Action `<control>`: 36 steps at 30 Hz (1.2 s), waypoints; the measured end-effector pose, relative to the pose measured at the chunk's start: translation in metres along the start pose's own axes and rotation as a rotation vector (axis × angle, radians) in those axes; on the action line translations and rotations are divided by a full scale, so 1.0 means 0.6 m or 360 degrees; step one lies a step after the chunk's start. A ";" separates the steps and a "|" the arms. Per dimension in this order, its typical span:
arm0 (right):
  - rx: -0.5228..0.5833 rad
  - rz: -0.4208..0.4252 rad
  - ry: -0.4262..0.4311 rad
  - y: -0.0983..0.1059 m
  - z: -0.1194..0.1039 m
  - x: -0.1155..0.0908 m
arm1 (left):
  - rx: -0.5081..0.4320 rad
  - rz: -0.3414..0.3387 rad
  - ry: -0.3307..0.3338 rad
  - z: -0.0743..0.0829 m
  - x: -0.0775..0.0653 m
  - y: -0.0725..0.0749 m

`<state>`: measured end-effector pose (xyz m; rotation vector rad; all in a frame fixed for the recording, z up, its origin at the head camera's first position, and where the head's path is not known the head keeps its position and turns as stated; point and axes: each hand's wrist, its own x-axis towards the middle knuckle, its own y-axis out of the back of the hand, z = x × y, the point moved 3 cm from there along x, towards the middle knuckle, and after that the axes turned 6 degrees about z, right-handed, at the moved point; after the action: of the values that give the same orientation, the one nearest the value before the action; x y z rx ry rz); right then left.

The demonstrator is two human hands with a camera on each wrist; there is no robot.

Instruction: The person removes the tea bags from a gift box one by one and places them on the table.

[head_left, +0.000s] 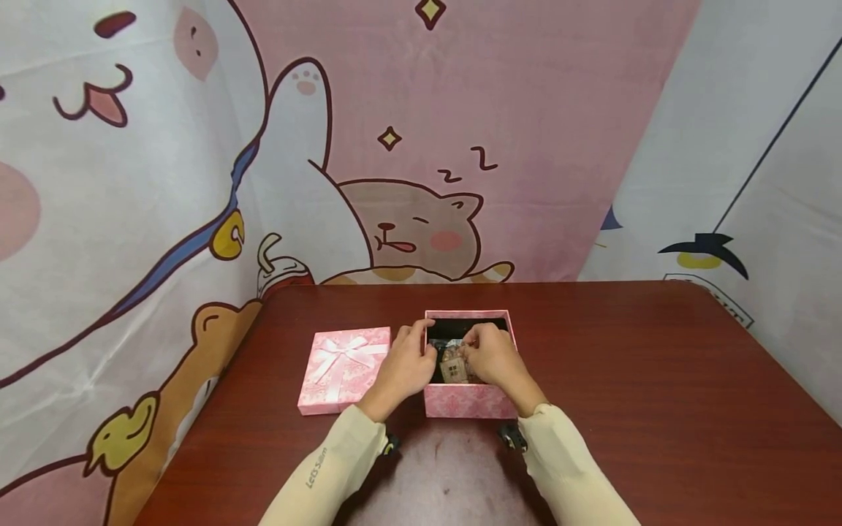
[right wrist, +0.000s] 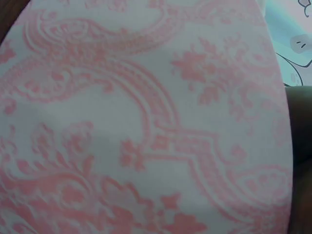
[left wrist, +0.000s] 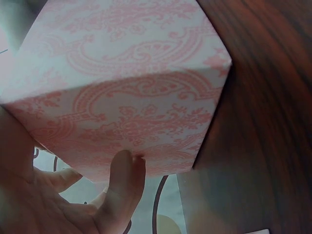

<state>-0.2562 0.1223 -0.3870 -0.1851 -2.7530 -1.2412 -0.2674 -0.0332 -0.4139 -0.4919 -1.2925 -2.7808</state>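
Note:
A pink patterned gift box (head_left: 470,402) stands lidless on the table, its inside black. My left hand (head_left: 409,363) holds the box's left wall, thumb over the rim; in the left wrist view its fingers (left wrist: 127,183) are against the patterned outside. Over the box's right side reaches my right hand (head_left: 495,356), fingertips down inside, pinching at a small beige item with a dark window-like pattern (head_left: 454,370). Something shiny and clear lies behind that item; its kind is too small to tell. In the right wrist view the box wall (right wrist: 146,107) hides the right fingers.
The pink box lid (head_left: 345,370) with a ribbon bow lies to the left of the box. Both stand on a dark red-brown table (head_left: 625,380). Behind it hangs a cloth (head_left: 526,109) printed with cartoon animals.

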 end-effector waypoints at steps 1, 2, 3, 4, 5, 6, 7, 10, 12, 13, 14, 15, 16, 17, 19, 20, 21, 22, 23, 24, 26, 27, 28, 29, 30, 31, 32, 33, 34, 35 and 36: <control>-0.0001 0.0001 0.0007 0.003 0.000 0.001 | 0.0002 0.0002 -0.0003 0.000 0.000 0.000; -0.0004 0.0003 0.0011 0.006 -0.001 0.003 | 0.0000 0.0003 -0.0004 0.000 0.000 0.000; -0.0010 0.0011 0.0022 0.010 -0.001 0.005 | -0.0003 0.0005 -0.0006 0.000 0.000 0.000; -0.0018 0.0017 0.0022 0.014 -0.001 0.006 | -0.0008 0.0007 -0.0006 0.000 0.000 0.000; -0.0019 0.0018 0.0021 0.019 -0.002 0.008 | -0.0008 0.0007 -0.0006 0.000 -0.001 0.000; -0.0010 0.0013 0.0009 0.024 -0.002 0.011 | -0.0011 0.0008 -0.0004 0.000 -0.001 0.000; 0.0003 0.0012 0.0005 0.029 -0.002 0.013 | -0.0015 0.0007 -0.0002 0.000 -0.001 0.000; 0.0103 -0.0002 -0.0013 0.046 0.001 0.021 | -0.0022 0.0008 0.0000 0.000 -0.001 0.001; 0.0166 -0.0003 -0.0008 0.059 0.006 0.027 | -0.0024 0.0014 -0.0006 0.000 -0.001 0.001; 0.0200 -0.0011 -0.0001 0.066 0.009 0.030 | -0.0023 0.0017 -0.0008 0.000 -0.001 0.001; 0.0226 -0.0010 0.0014 0.073 0.013 0.033 | -0.0023 0.0018 -0.0014 -0.001 -0.001 0.001; 0.0252 -0.0017 0.0023 0.081 0.017 0.036 | -0.0024 0.0020 -0.0016 -0.001 -0.001 0.000; 0.0267 -0.0014 0.0029 0.088 0.021 0.039 | -0.0025 0.0023 -0.0017 -0.001 -0.001 0.000; 0.0277 -0.0012 0.0036 0.096 0.025 0.041 | -0.0026 0.0023 -0.0019 -0.001 -0.001 0.000; 0.0315 -0.0023 0.0039 0.110 0.035 0.045 | -0.0031 0.0017 -0.0017 -0.002 -0.001 0.000; 0.0332 -0.0020 0.0041 0.116 0.039 0.046 | -0.0034 0.0014 -0.0015 -0.002 -0.001 0.000; 0.0358 -0.0027 0.0031 0.121 0.044 0.047 | -0.0034 0.0015 -0.0012 -0.002 -0.001 -0.001; 0.0373 -0.0027 0.0031 0.127 0.048 0.048 | -0.0032 0.0013 -0.0010 -0.002 -0.001 -0.001; 0.0389 -0.0030 0.0024 0.131 0.052 0.049 | -0.0029 0.0012 -0.0009 -0.002 -0.002 -0.001; 0.0400 -0.0035 0.0020 0.136 0.057 0.049 | -0.0029 0.0010 -0.0006 -0.002 -0.002 -0.001; 0.0413 -0.0043 0.0004 0.143 0.065 0.049 | -0.0021 0.0010 -0.0003 -0.002 -0.002 -0.001; 0.0416 -0.0047 -0.0004 0.147 0.069 0.049 | -0.0017 0.0011 -0.0004 -0.002 -0.001 -0.002; 0.0413 -0.0048 -0.0007 0.150 0.073 0.050 | -0.0017 0.0012 -0.0003 -0.002 -0.002 -0.002; 0.0413 -0.0050 -0.0018 0.153 0.077 0.050 | -0.0016 0.0013 -0.0002 -0.002 -0.002 -0.001; 0.0410 -0.0051 -0.0021 0.157 0.081 0.050 | -0.0019 0.0016 -0.0004 -0.002 -0.002 -0.001; 0.0409 -0.0048 -0.0027 0.160 0.085 0.050 | -0.0017 0.0020 -0.0005 -0.001 -0.002 -0.001; 0.0406 -0.0043 -0.0031 0.164 0.090 0.049 | -0.0017 0.0023 -0.0005 -0.001 -0.002 -0.001; 0.0406 -0.0039 -0.0032 0.167 0.094 0.049 | -0.0018 0.0025 -0.0008 0.000 -0.003 -0.001; 0.0403 -0.0037 -0.0034 0.170 0.098 0.049 | -0.0020 0.0027 -0.0009 0.000 -0.003 0.000; 0.0405 -0.0034 -0.0040 0.173 0.103 0.048 | -0.0019 0.0028 -0.0009 0.001 -0.003 0.000; 0.0404 -0.0031 -0.0044 0.176 0.108 0.048 | -0.0019 0.0030 -0.0010 0.001 -0.004 0.000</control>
<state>-0.2712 0.2421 -0.3475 -0.1526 -2.9078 -0.8871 -0.2651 -0.0331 -0.4141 -0.5110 -1.2665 -2.7759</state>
